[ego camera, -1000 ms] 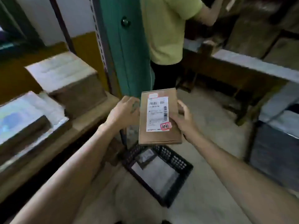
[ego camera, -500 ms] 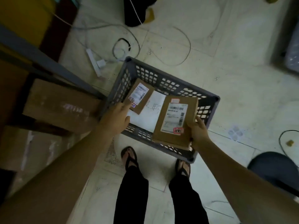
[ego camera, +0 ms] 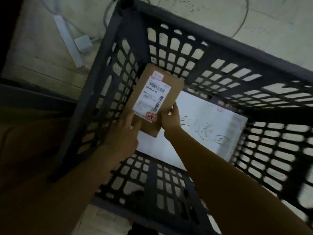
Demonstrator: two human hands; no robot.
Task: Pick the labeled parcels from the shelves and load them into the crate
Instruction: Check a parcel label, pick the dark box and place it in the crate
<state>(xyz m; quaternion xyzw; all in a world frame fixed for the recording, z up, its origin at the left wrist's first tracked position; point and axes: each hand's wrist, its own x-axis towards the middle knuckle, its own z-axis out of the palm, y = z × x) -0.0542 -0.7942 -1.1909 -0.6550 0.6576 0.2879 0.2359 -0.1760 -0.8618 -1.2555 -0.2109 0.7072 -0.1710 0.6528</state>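
Parcel (ego camera: 155,100): we hold it inside the crate (ego camera: 220,53), against its left wall.
Left hand (ego camera: 123,133): our fingers clamped on its near-left edge.
Right hand (ego camera: 170,118): our fingers clamped on its near-right edge.
White envelope (ego camera: 203,131): flat on the crate floor, partly beneath.

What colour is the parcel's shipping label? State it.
White with black barcodes, on the parcel; head view.

Landmark = crate (ego camera: 220,46), sitting on the floor (ego camera: 220,16). Inside it, against its left wall: parcel (ego camera: 157,99), left hand (ego camera: 123,133) at the near-left corner, right hand (ego camera: 170,117) at the near-right edge. Flat mailer (ego camera: 203,133) on the crate bottom, partly under the parcel, reaching toward the right wall. Power strip (ego camera: 67,38) on the floor outside the crate's far-left corner, cable (ego camera: 243,19) beyond the far wall.
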